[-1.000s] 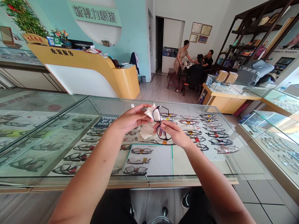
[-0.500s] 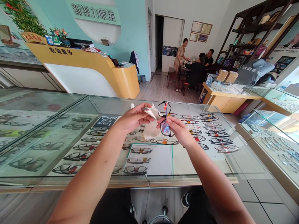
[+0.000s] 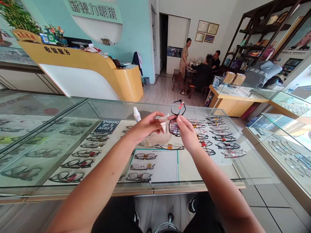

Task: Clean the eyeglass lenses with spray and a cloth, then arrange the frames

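Above a glass display case, my right hand pinches a pair of dark-framed eyeglasses near the bridge. The frame is held on end, one lens over the other, and a red tag shows at the upper lens. My left hand grips a pale cleaning cloth, part of which hangs below the fingers. The cloth's upper edge is close beside the lower lens; whether they touch I cannot tell. Just behind my left hand stands a white spray bottle, its lower part hidden.
Rows of eyeglasses lie inside the case, with a dark printed card among them. Beyond is a yellow and white counter. Several people, one of them standing, are at a table at the back. Another glass case stands at the right.
My right hand has lifted the eyeglasses slightly and turned them. My left hand with the cloth has come nearer to the lower lens. More of the white bottle shows now.
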`<state>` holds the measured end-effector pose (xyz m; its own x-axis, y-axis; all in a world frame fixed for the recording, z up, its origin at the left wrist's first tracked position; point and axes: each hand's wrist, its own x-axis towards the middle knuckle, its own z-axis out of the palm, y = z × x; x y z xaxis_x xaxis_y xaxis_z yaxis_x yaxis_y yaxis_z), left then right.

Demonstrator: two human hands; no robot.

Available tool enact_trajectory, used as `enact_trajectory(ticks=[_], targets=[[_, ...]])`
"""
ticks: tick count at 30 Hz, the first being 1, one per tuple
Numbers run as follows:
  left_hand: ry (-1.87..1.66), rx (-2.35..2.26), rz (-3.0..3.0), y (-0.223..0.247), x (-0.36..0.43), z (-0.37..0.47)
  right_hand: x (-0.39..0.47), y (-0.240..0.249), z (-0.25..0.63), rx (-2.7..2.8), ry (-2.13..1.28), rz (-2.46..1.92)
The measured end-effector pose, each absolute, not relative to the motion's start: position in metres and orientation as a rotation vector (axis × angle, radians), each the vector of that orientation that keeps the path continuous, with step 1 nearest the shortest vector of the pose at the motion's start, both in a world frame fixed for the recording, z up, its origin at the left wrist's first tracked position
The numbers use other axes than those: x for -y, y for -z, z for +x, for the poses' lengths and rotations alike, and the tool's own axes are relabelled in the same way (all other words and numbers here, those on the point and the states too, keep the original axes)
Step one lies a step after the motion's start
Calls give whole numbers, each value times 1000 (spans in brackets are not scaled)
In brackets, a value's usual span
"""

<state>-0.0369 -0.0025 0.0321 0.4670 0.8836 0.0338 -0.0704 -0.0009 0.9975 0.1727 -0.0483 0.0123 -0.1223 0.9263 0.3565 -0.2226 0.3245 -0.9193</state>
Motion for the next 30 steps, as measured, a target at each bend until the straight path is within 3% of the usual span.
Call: enact_trajectory(ticks=[18,30], targets=[[-966,-727,1149,-15,11,-12,46,-2,162,1289,-1062,-755],[-897,-643,1378,-14,16,-8,47,2,161,1242,-1059,-792]])
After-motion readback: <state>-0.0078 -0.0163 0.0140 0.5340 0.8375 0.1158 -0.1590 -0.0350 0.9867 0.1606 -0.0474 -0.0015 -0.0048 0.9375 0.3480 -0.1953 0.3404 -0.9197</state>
